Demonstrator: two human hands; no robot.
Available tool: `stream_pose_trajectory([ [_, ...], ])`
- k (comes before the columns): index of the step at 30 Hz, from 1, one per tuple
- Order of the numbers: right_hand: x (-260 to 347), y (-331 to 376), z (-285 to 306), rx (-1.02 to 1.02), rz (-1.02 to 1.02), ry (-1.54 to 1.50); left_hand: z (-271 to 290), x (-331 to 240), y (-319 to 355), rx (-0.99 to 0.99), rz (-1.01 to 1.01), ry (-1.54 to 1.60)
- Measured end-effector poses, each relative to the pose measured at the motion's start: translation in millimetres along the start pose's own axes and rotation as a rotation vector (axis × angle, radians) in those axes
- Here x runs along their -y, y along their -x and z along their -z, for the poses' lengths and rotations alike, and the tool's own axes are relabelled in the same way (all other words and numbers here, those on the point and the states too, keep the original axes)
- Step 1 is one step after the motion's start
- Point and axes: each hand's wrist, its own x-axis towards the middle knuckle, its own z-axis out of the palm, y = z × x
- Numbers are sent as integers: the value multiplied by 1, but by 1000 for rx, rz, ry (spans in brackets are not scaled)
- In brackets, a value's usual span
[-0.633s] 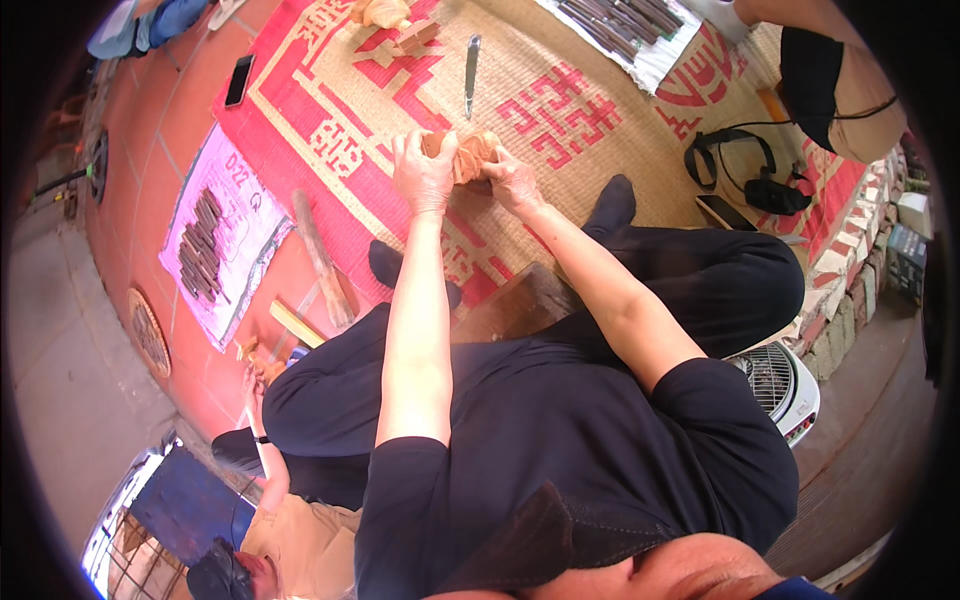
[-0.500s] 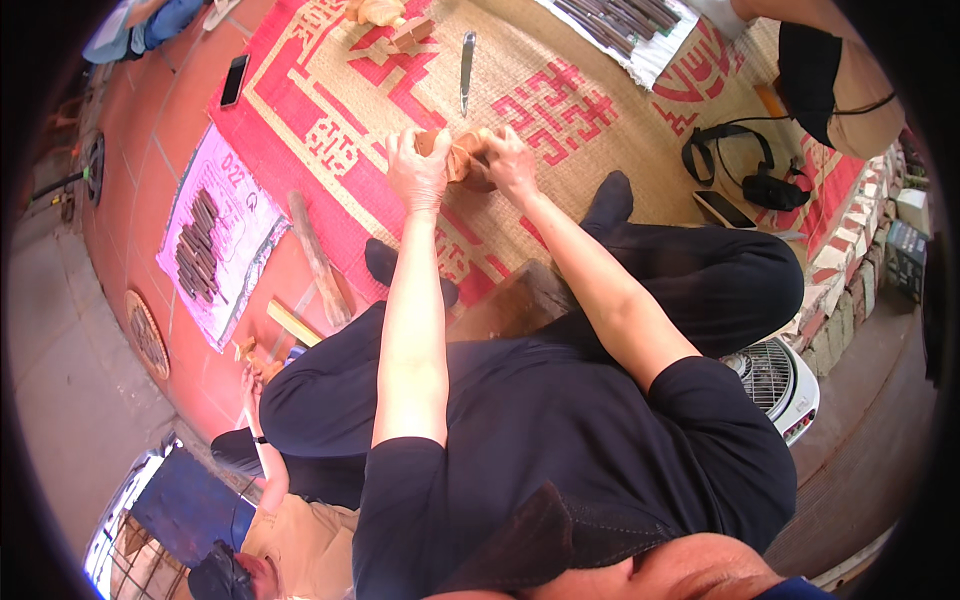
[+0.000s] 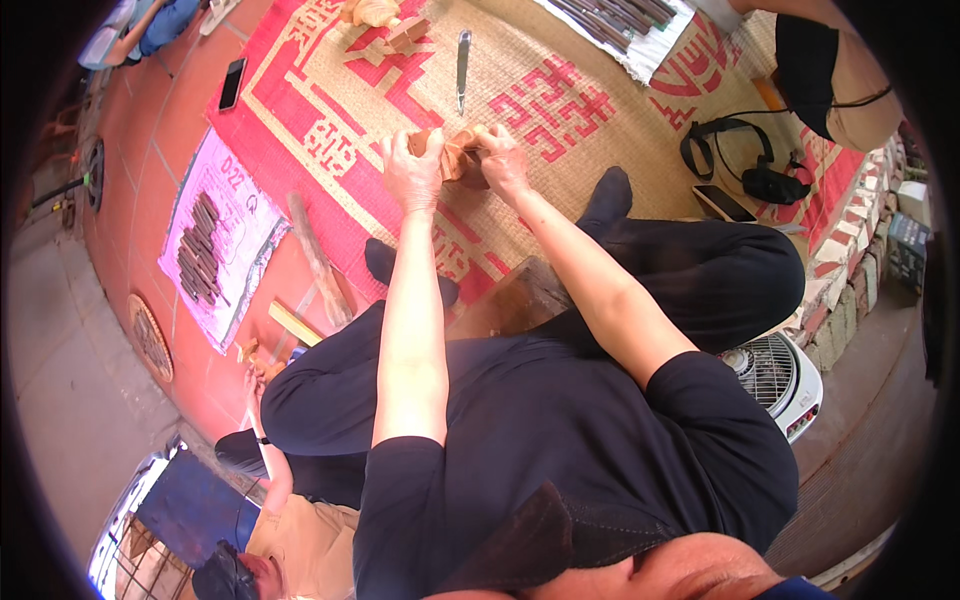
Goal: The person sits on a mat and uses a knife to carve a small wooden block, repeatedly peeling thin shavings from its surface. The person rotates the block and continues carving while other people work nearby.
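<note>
My left hand [image 3: 411, 177] and my right hand [image 3: 504, 168] grip a carved orange-brown wood piece [image 3: 453, 163] between them, above the woven mat. Fingers and thumbs wrap its two sides and hide part of its shape. A darker brown rounded part [image 3: 469, 178] shows beneath it near my right hand; I cannot tell whether it belongs to the same piece. Just beyond my hands lies a slender metal tool [image 3: 463, 70], apart from them, its narrow end toward me.
A pale carving [image 3: 371, 12] and a wood block [image 3: 407, 35] lie at the mat's far side. Dark sticks [image 3: 199, 250] rest on a pink sheet at left, near a wooden stick [image 3: 318, 258]. Headphones [image 3: 763, 187], a phone [image 3: 724, 203] and a fan [image 3: 770, 375] are at right. Other people sit nearby.
Both hands keep their grip on the carved wood piece. It has tilted very slightly, and the hands sit a little further left in the picture; the whole view has also shifted a touch.
</note>
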Motion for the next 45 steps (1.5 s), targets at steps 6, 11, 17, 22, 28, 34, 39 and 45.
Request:
stream_pose_trajectory([
  [6, -1, 40, -15, 104, 14, -16, 0, -8, 0, -8, 22, 3],
  [11, -4, 39, -6, -8, 42, -97, -3, -1, 0, -27, 14, 12],
  [17, 12, 35, -21, -75, -24, -51, -2, -1, 0, -18, 30, -2],
  [22, -5, 50, -11, 83, 31, -153, -1, 5, -1, -35, 28, 37],
  [28, 5, 28, -23, -36, -53, -85, -3, 6, 1, -57, 16, 52],
  [34, -1, 36, -11, 75, 56, -239, 0, 2, 0, -49, 26, 28],
  [39, 14, 27, -4, 13, 5, -146, -2, 9, 0, -82, 7, 36],
  [45, -7, 12, 3, 83, 285, 180, -1, -8, 4, -8, 42, 33],
])
